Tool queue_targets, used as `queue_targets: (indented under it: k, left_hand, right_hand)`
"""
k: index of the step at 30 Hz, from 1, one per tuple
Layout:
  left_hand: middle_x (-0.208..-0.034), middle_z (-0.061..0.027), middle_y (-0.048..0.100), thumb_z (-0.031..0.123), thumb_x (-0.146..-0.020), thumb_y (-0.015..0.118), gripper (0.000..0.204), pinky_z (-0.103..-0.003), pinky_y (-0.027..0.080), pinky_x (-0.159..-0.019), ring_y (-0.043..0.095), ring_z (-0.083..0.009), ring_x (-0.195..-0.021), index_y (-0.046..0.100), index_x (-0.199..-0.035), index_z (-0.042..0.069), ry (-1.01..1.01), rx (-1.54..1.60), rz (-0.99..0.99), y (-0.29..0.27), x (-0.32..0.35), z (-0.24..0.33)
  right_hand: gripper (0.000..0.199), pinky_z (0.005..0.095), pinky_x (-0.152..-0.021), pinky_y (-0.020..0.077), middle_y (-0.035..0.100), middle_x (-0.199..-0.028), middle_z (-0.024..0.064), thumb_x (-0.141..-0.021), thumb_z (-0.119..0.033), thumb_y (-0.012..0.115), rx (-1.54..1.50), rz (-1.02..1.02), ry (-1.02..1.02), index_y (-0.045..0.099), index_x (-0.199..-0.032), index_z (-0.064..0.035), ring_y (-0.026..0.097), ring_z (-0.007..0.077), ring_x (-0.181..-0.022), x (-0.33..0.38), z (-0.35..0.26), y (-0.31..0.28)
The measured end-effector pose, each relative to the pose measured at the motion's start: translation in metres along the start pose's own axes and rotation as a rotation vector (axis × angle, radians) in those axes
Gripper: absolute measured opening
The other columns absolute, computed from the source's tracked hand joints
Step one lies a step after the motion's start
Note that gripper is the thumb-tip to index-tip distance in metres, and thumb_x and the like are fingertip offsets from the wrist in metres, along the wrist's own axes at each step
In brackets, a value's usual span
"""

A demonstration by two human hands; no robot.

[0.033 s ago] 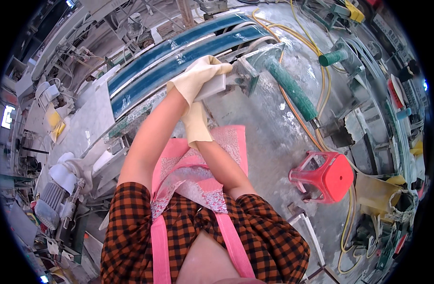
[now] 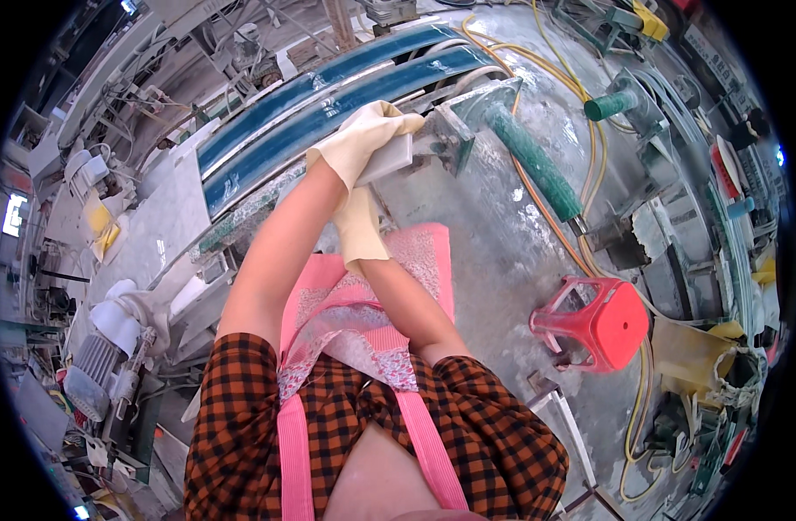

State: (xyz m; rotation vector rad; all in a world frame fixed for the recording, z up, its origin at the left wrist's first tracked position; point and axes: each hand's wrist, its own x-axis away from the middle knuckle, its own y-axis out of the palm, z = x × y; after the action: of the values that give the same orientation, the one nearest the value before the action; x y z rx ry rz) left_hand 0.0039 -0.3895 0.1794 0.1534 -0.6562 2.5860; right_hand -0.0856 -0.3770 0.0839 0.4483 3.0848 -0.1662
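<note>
Whitish smears were spread over the grey workshop floor (image 2: 489, 230) beside a blue-belted conveyor (image 2: 268, 154), close to whose near edge, toward the right end, a pale flat slab (image 2: 391, 162) was held. It was clasped by the left gloved hand (image 2: 368, 130), the grip closed over its upper side, while the fingers of the right gloved hand (image 2: 361, 230) were hidden behind the left forearm (image 2: 285, 239), so the state of that grip could not be told. Steadiness would probably have been best served by even pressure and by fingertips kept clear of the metal bracket (image 2: 450, 126) alongside.
</note>
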Motion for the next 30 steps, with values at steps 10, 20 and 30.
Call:
queue_targets:
  k: [10,20,30]
  left_hand:
    - [-0.115,-0.0120,0.071,0.052,-0.103,0.047,0.057,-0.033,0.043,-0.102,0.063,-0.0186,-0.110,0.071,-0.113,0.002,0.032,0.200,0.154,-0.021,0.012,-0.025]
    - [-0.141,-0.0068,0.062,0.062,-0.100,0.056,0.076,-0.029,0.040,-0.111,0.056,-0.0169,-0.129,0.053,-0.148,0.003,-0.108,0.267,0.155,-0.095,0.089,-0.108]
    - [-0.097,-0.0006,0.069,0.042,-0.106,0.060,0.040,-0.025,0.048,-0.073,0.061,-0.0087,-0.083,0.071,-0.110,0.004,0.003,0.415,0.115,-0.053,0.035,-0.139]
  right_hand:
    - [0.058,0.0449,-0.081,0.0560,0.075,-0.101,0.0247,-0.092,-0.045,0.062,0.090,-0.102,0.297,0.069,-0.120,0.0053,0.075,0.0359,-0.096,-0.002,-0.023,-0.007]
    - [0.047,0.0400,-0.061,0.0605,0.066,-0.090,0.0126,-0.097,-0.036,0.066,-0.657,-0.016,0.386,0.065,-0.116,0.0073,0.069,0.0252,-0.074,-0.023,-0.010,-0.024]
    - [0.065,0.0410,-0.091,0.0561,0.068,-0.124,0.0211,-0.091,-0.036,0.066,-0.261,0.070,0.222,0.053,-0.142,0.0022,0.070,0.0327,-0.110,-0.069,-0.023,-0.069]
